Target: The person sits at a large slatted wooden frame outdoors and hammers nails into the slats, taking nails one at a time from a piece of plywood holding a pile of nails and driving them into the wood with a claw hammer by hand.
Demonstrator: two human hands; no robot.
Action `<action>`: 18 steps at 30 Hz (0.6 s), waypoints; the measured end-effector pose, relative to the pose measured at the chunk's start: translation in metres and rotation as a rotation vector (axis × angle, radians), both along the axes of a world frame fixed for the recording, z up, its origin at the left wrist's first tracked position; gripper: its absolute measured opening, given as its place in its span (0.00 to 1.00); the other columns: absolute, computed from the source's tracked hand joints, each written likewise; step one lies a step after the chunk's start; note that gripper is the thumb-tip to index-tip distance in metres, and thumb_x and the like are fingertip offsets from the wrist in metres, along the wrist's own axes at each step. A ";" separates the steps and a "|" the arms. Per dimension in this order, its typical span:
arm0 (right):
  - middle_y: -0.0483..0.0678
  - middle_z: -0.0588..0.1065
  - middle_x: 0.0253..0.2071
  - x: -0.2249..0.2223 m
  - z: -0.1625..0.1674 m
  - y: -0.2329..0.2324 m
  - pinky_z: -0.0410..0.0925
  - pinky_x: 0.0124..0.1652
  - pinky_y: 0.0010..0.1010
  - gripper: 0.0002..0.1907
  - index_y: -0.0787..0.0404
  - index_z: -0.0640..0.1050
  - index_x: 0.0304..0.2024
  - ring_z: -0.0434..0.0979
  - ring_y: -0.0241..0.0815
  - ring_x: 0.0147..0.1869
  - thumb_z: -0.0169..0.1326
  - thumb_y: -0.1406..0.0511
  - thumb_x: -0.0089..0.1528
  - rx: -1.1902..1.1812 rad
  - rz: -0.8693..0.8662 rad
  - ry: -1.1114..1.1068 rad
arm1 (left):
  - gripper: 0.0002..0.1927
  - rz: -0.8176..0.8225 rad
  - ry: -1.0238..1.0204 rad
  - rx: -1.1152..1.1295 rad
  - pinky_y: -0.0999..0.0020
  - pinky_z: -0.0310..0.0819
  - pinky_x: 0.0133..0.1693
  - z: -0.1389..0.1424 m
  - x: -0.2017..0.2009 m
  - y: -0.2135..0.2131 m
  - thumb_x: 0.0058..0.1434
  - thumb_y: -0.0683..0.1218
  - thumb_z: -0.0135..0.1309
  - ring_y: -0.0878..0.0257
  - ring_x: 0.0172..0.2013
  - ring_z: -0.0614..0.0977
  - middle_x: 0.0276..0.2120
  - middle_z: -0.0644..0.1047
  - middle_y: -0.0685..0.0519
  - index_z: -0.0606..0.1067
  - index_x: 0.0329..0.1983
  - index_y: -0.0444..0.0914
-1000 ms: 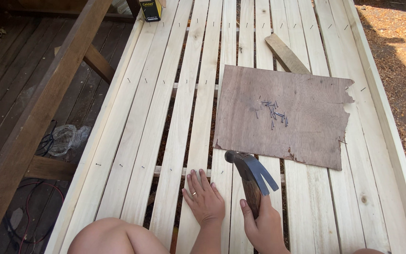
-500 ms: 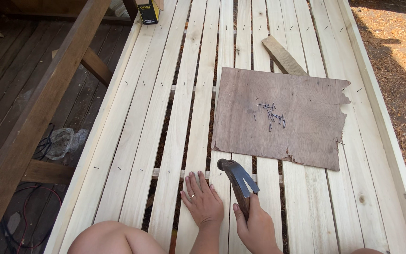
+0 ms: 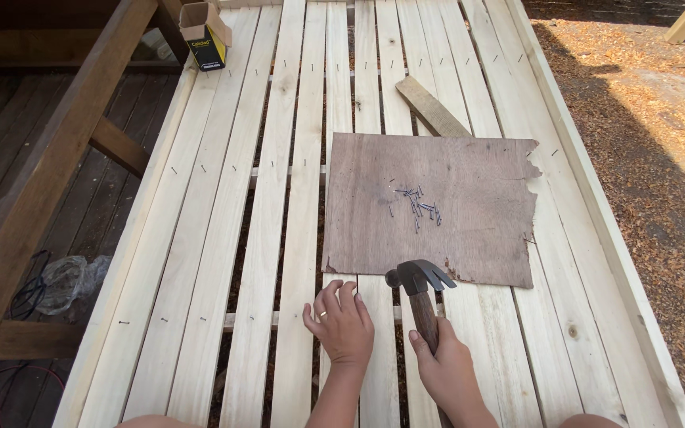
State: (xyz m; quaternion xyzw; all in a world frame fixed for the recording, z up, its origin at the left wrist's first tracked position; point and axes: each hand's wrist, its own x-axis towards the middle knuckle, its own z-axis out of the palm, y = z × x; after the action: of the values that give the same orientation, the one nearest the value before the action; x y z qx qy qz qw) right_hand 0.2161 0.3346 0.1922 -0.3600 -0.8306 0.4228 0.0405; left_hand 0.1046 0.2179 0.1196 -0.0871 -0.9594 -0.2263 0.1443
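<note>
Your right hand [image 3: 447, 366] grips the hammer [image 3: 419, 287] over a pale slat [image 3: 378, 333], your left hand [image 3: 342, 323] flat, fingers spread beside it, where a glancing blow could catch them.

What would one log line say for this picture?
left hand: flat on slat | right hand: holds hammer | nails on brown board

Nails [image 3: 416, 204] lie on board [image 3: 438, 206], behind hammer [image 3: 420, 292].
</note>
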 end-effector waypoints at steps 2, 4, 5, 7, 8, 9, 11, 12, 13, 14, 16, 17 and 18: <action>0.57 0.79 0.25 0.003 0.004 0.014 0.71 0.34 0.42 0.21 0.65 0.74 0.50 0.81 0.51 0.28 0.56 0.56 0.63 -0.035 -0.060 -0.005 | 0.12 -0.150 -0.104 0.028 0.50 0.53 0.64 0.009 -0.024 0.031 0.66 0.48 0.51 0.60 0.56 0.73 0.50 0.74 0.58 0.74 0.52 0.48; 0.57 0.78 0.23 0.007 0.009 0.026 0.70 0.31 0.42 0.20 0.64 0.74 0.51 0.79 0.48 0.25 0.55 0.56 0.63 -0.133 -0.151 -0.059 | 0.11 -0.154 -0.191 0.093 0.52 0.57 0.62 0.016 -0.050 0.061 0.66 0.48 0.52 0.59 0.53 0.75 0.49 0.76 0.59 0.76 0.51 0.48; 0.56 0.78 0.22 0.008 0.011 0.031 0.70 0.30 0.41 0.20 0.64 0.75 0.50 0.77 0.46 0.24 0.56 0.57 0.63 -0.153 -0.188 -0.034 | 0.11 -0.155 -0.238 0.125 0.54 0.58 0.61 0.017 -0.060 0.075 0.65 0.48 0.53 0.59 0.52 0.77 0.49 0.77 0.59 0.76 0.51 0.48; 0.53 0.76 0.21 0.007 0.013 0.041 0.69 0.27 0.37 0.19 0.65 0.75 0.48 0.75 0.42 0.21 0.56 0.58 0.63 -0.189 -0.262 0.016 | 0.12 -0.060 -0.285 0.155 0.53 0.61 0.58 0.018 -0.078 0.094 0.66 0.49 0.53 0.58 0.51 0.77 0.48 0.77 0.58 0.77 0.52 0.50; 0.53 0.75 0.20 0.007 0.013 0.045 0.67 0.26 0.37 0.18 0.65 0.76 0.48 0.73 0.41 0.20 0.56 0.58 0.63 -0.209 -0.284 0.034 | 0.12 -0.011 -0.310 0.170 0.52 0.63 0.56 0.017 -0.086 0.101 0.66 0.49 0.53 0.57 0.51 0.77 0.47 0.77 0.57 0.77 0.53 0.51; 0.52 0.74 0.20 0.005 0.013 0.050 0.66 0.25 0.37 0.18 0.66 0.76 0.47 0.71 0.40 0.20 0.57 0.58 0.63 -0.229 -0.304 0.052 | 0.12 -0.034 -0.248 0.143 0.53 0.64 0.55 0.017 -0.095 0.107 0.66 0.49 0.53 0.56 0.51 0.77 0.47 0.77 0.56 0.78 0.53 0.51; 0.51 0.72 0.19 0.001 0.011 0.058 0.65 0.22 0.36 0.17 0.66 0.76 0.46 0.70 0.39 0.18 0.57 0.59 0.63 -0.275 -0.331 0.069 | 0.12 -0.075 -0.128 0.086 0.53 0.67 0.52 0.016 -0.112 0.113 0.65 0.49 0.54 0.55 0.50 0.77 0.46 0.77 0.55 0.79 0.51 0.51; 0.50 0.71 0.19 0.000 0.009 0.062 0.65 0.21 0.36 0.17 0.66 0.75 0.46 0.69 0.39 0.17 0.56 0.59 0.63 -0.301 -0.338 0.069 | 0.13 -0.151 -0.049 0.088 0.53 0.67 0.51 0.015 -0.121 0.116 0.63 0.47 0.55 0.55 0.50 0.77 0.46 0.77 0.55 0.80 0.51 0.51; 0.50 0.71 0.18 -0.002 0.008 0.064 0.64 0.20 0.35 0.16 0.66 0.75 0.46 0.69 0.39 0.16 0.56 0.59 0.63 -0.330 -0.347 0.069 | 0.14 -0.228 0.030 0.090 0.53 0.67 0.50 0.015 -0.131 0.119 0.61 0.46 0.55 0.55 0.49 0.77 0.46 0.77 0.54 0.81 0.50 0.50; 0.49 0.71 0.18 -0.004 0.006 0.065 0.64 0.20 0.35 0.16 0.66 0.75 0.46 0.69 0.38 0.16 0.56 0.59 0.64 -0.345 -0.349 0.076 | 0.15 -0.304 0.109 0.090 0.53 0.68 0.49 0.015 -0.140 0.121 0.59 0.45 0.56 0.54 0.48 0.77 0.46 0.77 0.54 0.82 0.49 0.49; 0.48 0.71 0.18 -0.007 0.002 0.065 0.63 0.19 0.34 0.17 0.66 0.74 0.46 0.69 0.38 0.16 0.57 0.58 0.65 -0.376 -0.351 0.093 | 0.13 -0.423 0.069 -0.048 0.55 0.69 0.49 0.015 -0.157 0.122 0.59 0.42 0.54 0.56 0.50 0.78 0.47 0.78 0.56 0.83 0.43 0.49; 0.49 0.71 0.18 -0.009 0.000 0.064 0.64 0.19 0.34 0.17 0.65 0.74 0.46 0.69 0.38 0.16 0.57 0.58 0.65 -0.379 -0.352 0.093 | 0.13 -0.480 0.051 -0.118 0.56 0.69 0.49 0.015 -0.165 0.122 0.59 0.40 0.53 0.57 0.51 0.78 0.47 0.78 0.57 0.84 0.40 0.49; 0.49 0.71 0.18 -0.011 -0.001 0.062 0.64 0.19 0.34 0.16 0.64 0.74 0.47 0.69 0.38 0.16 0.57 0.58 0.65 -0.381 -0.353 0.093 | 0.11 -0.519 0.085 -0.150 0.57 0.69 0.49 0.015 -0.171 0.121 0.59 0.40 0.54 0.57 0.51 0.78 0.46 0.78 0.57 0.83 0.38 0.47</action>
State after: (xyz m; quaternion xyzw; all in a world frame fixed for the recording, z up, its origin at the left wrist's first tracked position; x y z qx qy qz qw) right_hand 0.2049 0.3965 0.1909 -0.4805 -0.6578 0.5740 0.0833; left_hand -0.0660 0.3393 0.1343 -0.3501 -0.9120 -0.1803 0.1149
